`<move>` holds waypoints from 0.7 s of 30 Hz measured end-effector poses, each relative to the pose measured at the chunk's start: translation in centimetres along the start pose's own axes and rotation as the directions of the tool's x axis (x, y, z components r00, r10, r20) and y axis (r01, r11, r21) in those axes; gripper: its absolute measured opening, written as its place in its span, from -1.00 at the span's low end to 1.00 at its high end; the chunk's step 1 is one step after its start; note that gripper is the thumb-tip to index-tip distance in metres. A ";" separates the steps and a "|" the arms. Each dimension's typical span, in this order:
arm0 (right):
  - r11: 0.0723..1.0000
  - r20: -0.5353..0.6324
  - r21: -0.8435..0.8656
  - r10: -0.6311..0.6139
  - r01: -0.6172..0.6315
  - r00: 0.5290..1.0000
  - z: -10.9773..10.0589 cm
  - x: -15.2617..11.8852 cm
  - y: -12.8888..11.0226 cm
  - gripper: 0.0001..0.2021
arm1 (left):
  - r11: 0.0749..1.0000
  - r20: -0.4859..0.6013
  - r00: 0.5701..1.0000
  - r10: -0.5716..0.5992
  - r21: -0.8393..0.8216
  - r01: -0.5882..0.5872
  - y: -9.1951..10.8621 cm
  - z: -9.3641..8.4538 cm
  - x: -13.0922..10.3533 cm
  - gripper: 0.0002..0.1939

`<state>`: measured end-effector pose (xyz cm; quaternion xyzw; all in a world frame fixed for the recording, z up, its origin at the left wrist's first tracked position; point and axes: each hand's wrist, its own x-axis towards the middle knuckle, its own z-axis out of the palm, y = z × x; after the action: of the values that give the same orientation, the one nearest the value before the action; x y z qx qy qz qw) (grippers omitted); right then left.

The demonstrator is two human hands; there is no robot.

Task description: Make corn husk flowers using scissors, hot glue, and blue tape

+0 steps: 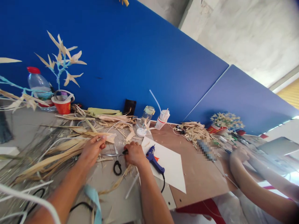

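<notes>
My left hand [95, 147] pinches a pale strip of dried husk [109, 137], which points to the right from the fingertips. To its right, my right hand [133, 152] has its fingers curled on the black handle of the scissors [117, 168]. The scissors lie on the table, blades toward my left hand, the other handle loop in plain view. Long dried husks [70, 144] spread behind and left of my left hand. Just right of my right hand, a blue glue gun [154, 160] rests on a white sheet [174, 168].
Husk flowers on a blue stem [61, 67] stand in a red cup [63, 107] beside a bottle [39, 84]. A clear jar [148, 113] and white cup [162, 119] stand near the blue partition [140, 56]. Another person's forearms [252, 183] rest at right, by a husk pile [195, 132].
</notes>
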<state>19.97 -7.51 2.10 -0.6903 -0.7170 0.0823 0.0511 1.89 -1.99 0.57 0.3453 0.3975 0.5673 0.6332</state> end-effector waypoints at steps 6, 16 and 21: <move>0.983 -0.133 0.173 -0.037 0.060 0.990 -0.6 -0.3 -0.2 -0.58 | 0.997 0.021 1.000 0.016 0.075 -0.018 -0.4 0.0 -0.1 -0.70; 0.800 -0.479 0.544 0.051 0.251 0.876 0.1 0.9 -0.6 -0.79 | 0.997 -0.031 0.999 -0.014 0.081 0.016 -0.5 0.2 0.0 -0.67; 0.770 -0.488 0.604 0.155 0.204 0.859 0.4 1.4 0.3 -0.74 | 0.999 -0.019 1.000 -0.012 0.034 0.013 -0.4 0.1 0.1 -0.68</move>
<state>20.14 -6.16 1.54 -0.6179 -0.6152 0.1332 0.4711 2.15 -1.95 0.23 0.3480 0.4152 0.5599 0.6269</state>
